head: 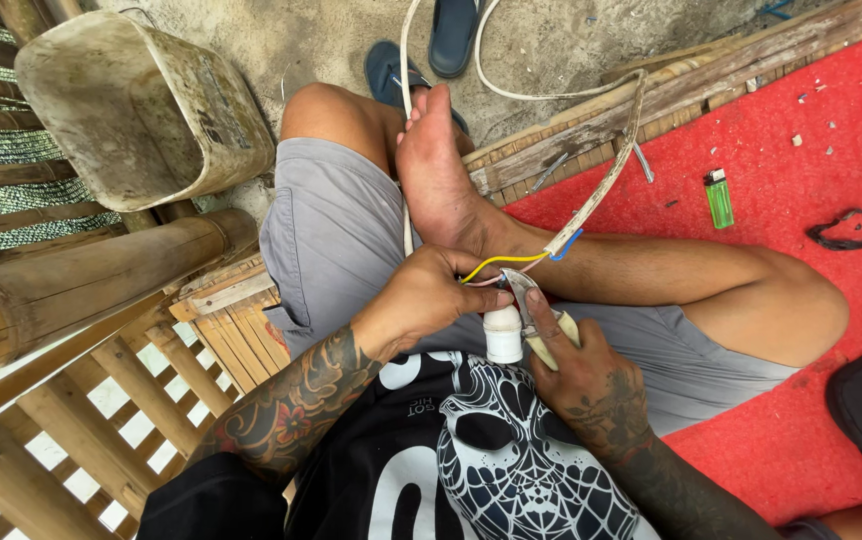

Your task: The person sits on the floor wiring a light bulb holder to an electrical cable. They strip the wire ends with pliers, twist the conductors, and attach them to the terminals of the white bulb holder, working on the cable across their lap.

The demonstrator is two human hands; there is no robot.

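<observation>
Yellow and blue wires (511, 260) are seen coming out of a grimy white cable (601, 190), which is run up from the lap, across the red mat (801, 200) and the wooden edge, and round to the sandy ground past the raised bare foot (436, 175). A small white plug-like fitting (502, 335) is held in the lap, just below the stripped ends. The left hand (431, 295) is clenched around the wire ends and the top of the fitting. The right hand (576, 365) is closed on the pale handle of a small knife (526, 295), whose blade is laid against the wires, very close to the left fingers. A slip of the blade could be judged likely to nick those fingers or the leg beneath, since the cut is made over bare skin and towards the other hand; too much pressure could also sever the thin copper strands rather than only the sheathing. A green lighter (719, 197) is left on the mat, well apart from the hands, among scraps of stripped sheathing. A dirty white plastic bucket (141, 105) is tipped on its side on the bamboo rails at the left; nothing can be made out inside it.
</observation>
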